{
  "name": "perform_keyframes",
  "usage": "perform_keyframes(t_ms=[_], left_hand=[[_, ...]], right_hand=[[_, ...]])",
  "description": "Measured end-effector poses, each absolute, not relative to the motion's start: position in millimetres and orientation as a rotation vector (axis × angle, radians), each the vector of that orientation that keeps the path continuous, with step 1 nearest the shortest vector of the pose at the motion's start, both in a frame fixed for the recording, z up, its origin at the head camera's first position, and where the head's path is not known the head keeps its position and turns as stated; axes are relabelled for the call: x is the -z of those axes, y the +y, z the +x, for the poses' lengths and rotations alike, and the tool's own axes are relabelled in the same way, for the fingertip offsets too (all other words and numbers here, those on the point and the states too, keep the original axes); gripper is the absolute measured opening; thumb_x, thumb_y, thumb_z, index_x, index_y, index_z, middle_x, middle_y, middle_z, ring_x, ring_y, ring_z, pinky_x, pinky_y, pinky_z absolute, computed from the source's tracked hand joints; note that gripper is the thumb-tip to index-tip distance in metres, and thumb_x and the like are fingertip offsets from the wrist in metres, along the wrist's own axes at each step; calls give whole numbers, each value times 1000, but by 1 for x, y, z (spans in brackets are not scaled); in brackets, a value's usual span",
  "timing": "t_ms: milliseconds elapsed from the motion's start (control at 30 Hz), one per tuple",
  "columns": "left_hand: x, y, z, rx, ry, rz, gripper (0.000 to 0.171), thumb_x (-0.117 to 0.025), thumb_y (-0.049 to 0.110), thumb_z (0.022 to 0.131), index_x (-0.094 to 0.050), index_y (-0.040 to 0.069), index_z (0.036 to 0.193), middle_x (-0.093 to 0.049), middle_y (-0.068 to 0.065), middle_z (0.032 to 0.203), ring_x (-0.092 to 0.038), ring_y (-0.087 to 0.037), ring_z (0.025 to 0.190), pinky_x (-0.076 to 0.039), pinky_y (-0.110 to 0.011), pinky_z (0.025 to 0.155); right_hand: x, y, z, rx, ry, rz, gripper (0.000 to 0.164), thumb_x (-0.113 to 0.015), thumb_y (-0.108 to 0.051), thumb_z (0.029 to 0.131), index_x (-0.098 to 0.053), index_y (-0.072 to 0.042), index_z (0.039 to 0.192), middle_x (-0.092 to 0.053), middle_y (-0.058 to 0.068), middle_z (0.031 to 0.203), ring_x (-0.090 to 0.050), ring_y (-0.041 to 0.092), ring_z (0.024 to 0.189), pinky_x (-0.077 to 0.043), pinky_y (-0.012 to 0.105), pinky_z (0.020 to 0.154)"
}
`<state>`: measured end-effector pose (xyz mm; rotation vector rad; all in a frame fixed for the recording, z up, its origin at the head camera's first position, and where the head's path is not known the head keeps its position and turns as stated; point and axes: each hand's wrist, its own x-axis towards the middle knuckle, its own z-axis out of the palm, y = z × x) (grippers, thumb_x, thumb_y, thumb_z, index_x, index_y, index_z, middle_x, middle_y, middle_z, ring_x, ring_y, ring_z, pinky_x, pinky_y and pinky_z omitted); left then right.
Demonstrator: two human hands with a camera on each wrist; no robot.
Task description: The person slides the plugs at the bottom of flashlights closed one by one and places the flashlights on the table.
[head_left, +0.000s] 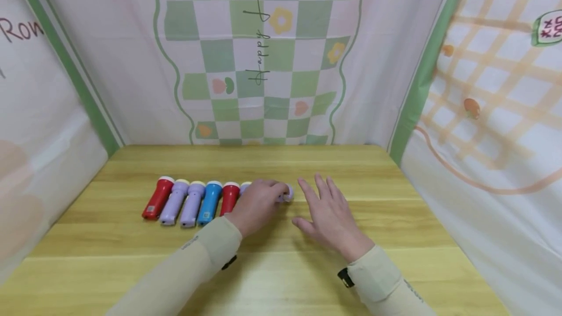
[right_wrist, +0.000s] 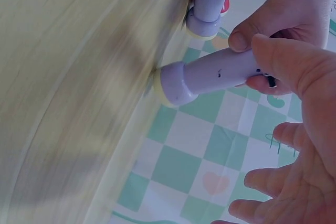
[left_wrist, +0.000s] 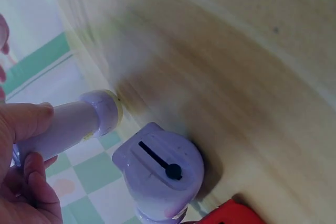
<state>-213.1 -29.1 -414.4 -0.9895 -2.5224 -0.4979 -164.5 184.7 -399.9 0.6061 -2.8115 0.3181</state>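
Note:
My left hand (head_left: 258,205) pinches a lavender flashlight (right_wrist: 218,77) near its tail end, between thumb and fingers. The flashlight's wide, pale-yellow-rimmed head points down, right at the tabletop. In the head view the hand covers most of it, and only its lavender end shows past the fingers. Just to its right is my right hand (head_left: 327,211), fingers straight and spread, holding nothing. In the right wrist view that hand's thumb overlaps the flashlight's tail end. Another lavender flashlight (left_wrist: 160,169) lies beside the held one, at the right end of a row.
Several flashlights lie side by side across the wooden table (head_left: 351,169): a red one (head_left: 159,199) at the left end, two lavender ones, a blue one (head_left: 210,203), then another red one (head_left: 230,196). Patterned cloth (head_left: 276,52) hangs behind and at both sides.

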Motion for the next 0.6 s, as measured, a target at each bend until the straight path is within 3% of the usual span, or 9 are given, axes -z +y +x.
perform_keyframes(t_ms=[300, 600], left_hand=[[409, -35, -209, 628, -2597, -915, 24, -80, 17, 93, -72, 16, 116, -77, 0, 111, -71, -22, 102, -58, -39, 98], [400, -42, -202, 785, -2652, -868, 37, -78, 24, 95, -67, 15, 129, -75, -1, 119, -70, -18, 104, -58, -38, 97]], right_hand=[[400, 184, -165, -320, -2798, 622, 90, -78, -50, 91, -35, -12, 162, -30, 36, 162, -28, 60, 148, -31, 70, 117], [398, 182, -166, -321, -2787, 635, 90, -78, -49, 91, -35, -12, 162, -30, 37, 161, -30, 61, 147, -32, 70, 117]])
